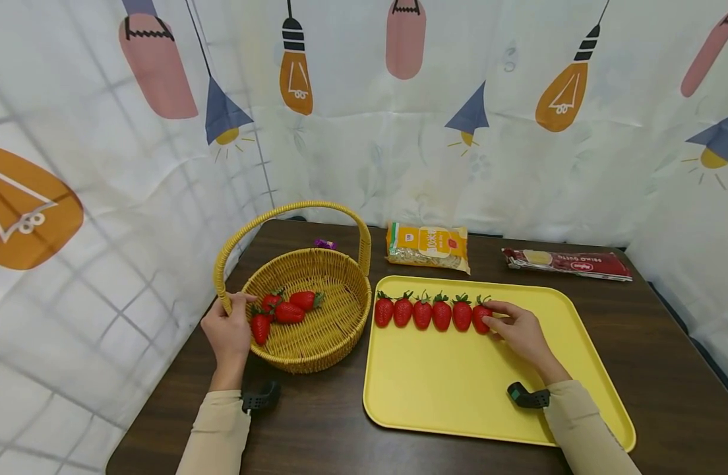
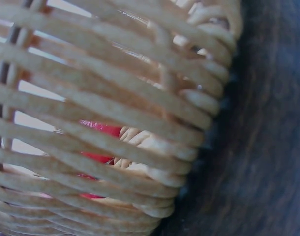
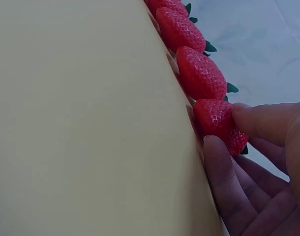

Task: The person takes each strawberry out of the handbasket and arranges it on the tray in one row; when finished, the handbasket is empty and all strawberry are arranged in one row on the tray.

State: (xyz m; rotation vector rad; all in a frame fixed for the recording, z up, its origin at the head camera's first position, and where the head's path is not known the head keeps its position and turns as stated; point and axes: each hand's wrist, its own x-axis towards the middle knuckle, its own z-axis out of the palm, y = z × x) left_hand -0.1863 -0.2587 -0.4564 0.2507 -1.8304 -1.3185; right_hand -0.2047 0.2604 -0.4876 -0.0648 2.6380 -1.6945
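Head view: the end strawberry [image 1: 479, 318] of a row lies just to the left of the right hand [image 1: 523, 335], which pinches it between thumb and fingers. Its long axis runs near to far, leaves toward the far edge of the yellow tray [image 1: 441, 389], in line with the five other strawberries [image 1: 423, 315] to its left. The left hand [image 1: 229, 330] is well apart from it, gripping the basket [image 1: 337, 323] at the foot of its handle; four loose strawberries [image 1: 289, 313] lie inside, close to that hand.
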